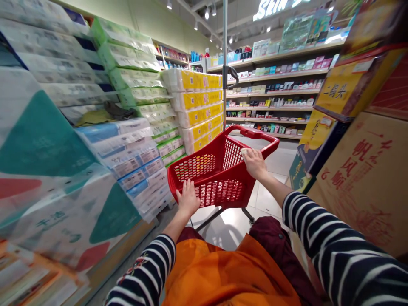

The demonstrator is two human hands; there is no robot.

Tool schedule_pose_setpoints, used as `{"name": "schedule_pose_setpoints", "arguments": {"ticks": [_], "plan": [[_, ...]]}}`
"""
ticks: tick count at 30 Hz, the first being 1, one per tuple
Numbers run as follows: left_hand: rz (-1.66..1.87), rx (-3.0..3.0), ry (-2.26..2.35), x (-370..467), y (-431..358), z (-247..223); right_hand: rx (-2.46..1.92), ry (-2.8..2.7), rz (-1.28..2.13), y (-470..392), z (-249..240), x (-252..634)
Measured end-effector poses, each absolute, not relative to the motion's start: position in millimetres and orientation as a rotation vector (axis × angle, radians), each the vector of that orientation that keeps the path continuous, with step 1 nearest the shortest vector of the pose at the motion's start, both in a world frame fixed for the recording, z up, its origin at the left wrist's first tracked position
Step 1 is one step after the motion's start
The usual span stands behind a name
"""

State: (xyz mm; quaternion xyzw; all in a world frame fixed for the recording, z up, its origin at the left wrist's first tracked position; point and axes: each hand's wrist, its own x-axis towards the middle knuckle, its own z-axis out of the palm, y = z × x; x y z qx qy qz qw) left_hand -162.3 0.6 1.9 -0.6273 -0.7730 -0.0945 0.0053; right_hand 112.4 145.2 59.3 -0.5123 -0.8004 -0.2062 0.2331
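A red plastic shopping cart with a perforated basket stands tilted-looking in front of me, its handle on the far right side. My left hand grips the near left rim of the basket, with the fingers laid over the edge and the thumb outside. Farther along the same near rim, towards the handle, my right hand is closed over the edge. Something small and pale shows at its fingertips; I cannot make out what it is. The metal legs of the cart rest on the white floor tiles.
Tissue packs are stacked high on my left, beside yellow-labelled paper packs. Cardboard cartons rise close on my right. A metal pole stands behind the cart, before shelves of cosmetics.
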Motion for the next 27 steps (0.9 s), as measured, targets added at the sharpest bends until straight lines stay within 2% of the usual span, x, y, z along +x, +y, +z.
{"name": "schedule_pose_setpoints", "arguments": {"ticks": [4,12,20,27], "plan": [[-0.301,-1.953,-2.411,-161.8,1.0,-0.7,-1.513,-2.143,-0.592,147.2,56.3,116.1],[-0.296,-1.992,-2.421,-164.5,0.9,2.7,-1.052,-2.491,-0.48,109.6,25.7,33.8],[-0.344,-2.043,-2.404,-174.0,10.7,2.0,-1.225,-2.401,-0.505,134.7,48.7,90.7],[-0.351,-2.121,-2.393,-179.6,17.1,3.0,-1.242,-2.5,-0.356,111.7,35.1,22.2]]}}
